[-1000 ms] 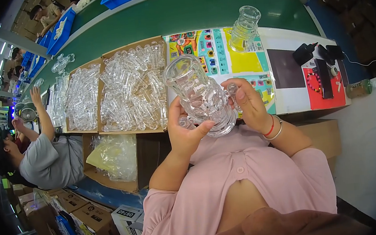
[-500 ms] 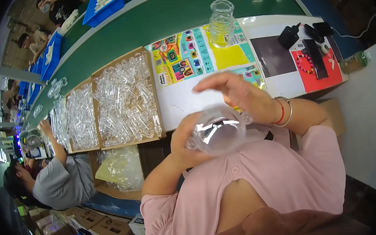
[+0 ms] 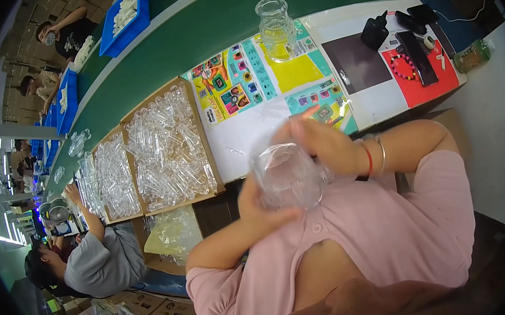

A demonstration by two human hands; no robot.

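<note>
In front of my chest is a clear, round jar-like vessel (image 3: 287, 175), blurred by motion. My left hand (image 3: 260, 208) is wrapped round its left side and underside, thumb pointing to the right. My right hand (image 3: 327, 147) grips the right side near the upper rim, its fingers smeared. A similar clear ribbed vessel (image 3: 277, 30) stands upright on the colourful printed sheet (image 3: 239, 86) beyond my hands. A small clear strip (image 3: 235, 150) lies on the white surface left of the held vessel.
Cardboard trays (image 3: 221, 176) full of clear tubular pieces (image 3: 166, 147) sit to the left. At right are a black bottle (image 3: 375, 31), a phone (image 3: 417, 59), a bead bracelet (image 3: 403, 69) and a jar (image 3: 472, 56). A co-worker in grey (image 3: 101, 263) sits at left; blue bins (image 3: 109, 41) line the green bench.
My right hand has come down from above and closed onto the vessel. The vessel has tilted, and the whole view has shifted slightly.
</note>
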